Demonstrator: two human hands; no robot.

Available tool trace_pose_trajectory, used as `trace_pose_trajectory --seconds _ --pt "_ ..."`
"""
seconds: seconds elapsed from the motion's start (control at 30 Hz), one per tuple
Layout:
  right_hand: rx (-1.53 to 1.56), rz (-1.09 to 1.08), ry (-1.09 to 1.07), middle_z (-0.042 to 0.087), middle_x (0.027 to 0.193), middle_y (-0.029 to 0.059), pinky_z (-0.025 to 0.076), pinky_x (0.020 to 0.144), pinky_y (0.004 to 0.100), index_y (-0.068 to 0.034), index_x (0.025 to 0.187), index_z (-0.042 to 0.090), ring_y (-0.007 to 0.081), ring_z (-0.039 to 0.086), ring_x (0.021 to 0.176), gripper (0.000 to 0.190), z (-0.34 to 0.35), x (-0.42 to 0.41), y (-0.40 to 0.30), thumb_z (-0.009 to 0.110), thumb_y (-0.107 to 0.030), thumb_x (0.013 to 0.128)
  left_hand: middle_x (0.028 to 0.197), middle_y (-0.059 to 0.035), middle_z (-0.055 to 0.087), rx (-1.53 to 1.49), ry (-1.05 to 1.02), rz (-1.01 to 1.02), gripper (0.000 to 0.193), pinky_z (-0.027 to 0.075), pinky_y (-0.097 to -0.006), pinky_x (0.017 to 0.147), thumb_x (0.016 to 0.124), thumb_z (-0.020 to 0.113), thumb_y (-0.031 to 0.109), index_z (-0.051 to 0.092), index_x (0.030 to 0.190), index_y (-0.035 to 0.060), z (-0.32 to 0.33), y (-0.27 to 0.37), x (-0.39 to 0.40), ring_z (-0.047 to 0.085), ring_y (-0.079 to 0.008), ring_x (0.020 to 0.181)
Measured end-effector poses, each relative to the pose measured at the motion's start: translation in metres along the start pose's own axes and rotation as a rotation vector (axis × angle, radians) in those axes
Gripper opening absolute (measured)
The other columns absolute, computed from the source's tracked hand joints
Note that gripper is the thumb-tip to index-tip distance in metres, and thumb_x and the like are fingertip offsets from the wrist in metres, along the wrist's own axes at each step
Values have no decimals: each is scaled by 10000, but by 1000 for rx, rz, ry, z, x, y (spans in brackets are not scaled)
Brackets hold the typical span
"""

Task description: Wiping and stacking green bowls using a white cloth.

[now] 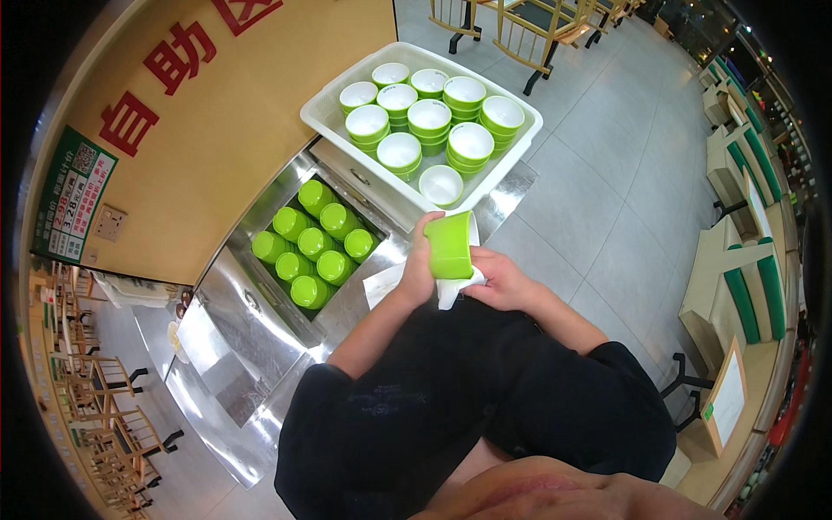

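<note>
My left hand [418, 266] is closed round a light-green bowl [450, 246] with a white inside, tilted onto its side. Against the bowl's lower right edge, my right hand [499, 278] grips a white cloth or paper wipe [455, 290]. Beyond my hands stands a white plastic basket [530, 146] holding several stacks of green-and-white bowls [429, 116], their mouths up. To the left, an open compartment in the steel counter holds several stacks of upturned green bowls [316, 242].
The steel counter [244, 305] curves away at lower left, beside a yellowish wall panel [260, 84]. A white sheet [382, 286] lies at the counter edge by my left forearm. Chairs [530, 32] and booth seats [734, 273] stand across the tiled floor.
</note>
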State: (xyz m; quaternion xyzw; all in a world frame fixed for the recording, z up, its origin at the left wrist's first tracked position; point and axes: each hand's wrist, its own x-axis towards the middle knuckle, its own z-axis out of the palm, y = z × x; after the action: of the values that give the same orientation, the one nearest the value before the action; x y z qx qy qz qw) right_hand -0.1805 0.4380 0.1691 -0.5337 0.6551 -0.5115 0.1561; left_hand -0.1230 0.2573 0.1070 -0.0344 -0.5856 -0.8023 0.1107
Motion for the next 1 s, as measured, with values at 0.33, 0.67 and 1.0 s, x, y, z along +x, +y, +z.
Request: trace_pose_trajectory --seconds 0.33,0.67,1.0 --pt "-392 -195 -2 638 1161 115 431 990 470 -47 1159 643 346 579 1115 421 6 2 5 652 14 743 1266 -58 557 -160 -21 -272 490 422 -311 1020 1087 278 410 494 1355 62 -13 22 6 532 -147 1155" --pt "174 109 121 652 1184 117 468 973 387 -45 1203 651 289 622 1118 325 3 -17 14 696 -83 883 1498 -178 351 163 -163 -22 821 294 -389 1159 978 519 505 187 1558 28 -18 23 -1 350 -282 1406" --pt "343 134 88 667 1169 116 472 951 366 -16 1167 668 244 630 1088 286 -12 -13 -2 712 -128 908 1406 -229 392 340 -142 139 952 309 -412 1135 860 717 399 178 1516 -31 0 42 -6 403 -321 1331"
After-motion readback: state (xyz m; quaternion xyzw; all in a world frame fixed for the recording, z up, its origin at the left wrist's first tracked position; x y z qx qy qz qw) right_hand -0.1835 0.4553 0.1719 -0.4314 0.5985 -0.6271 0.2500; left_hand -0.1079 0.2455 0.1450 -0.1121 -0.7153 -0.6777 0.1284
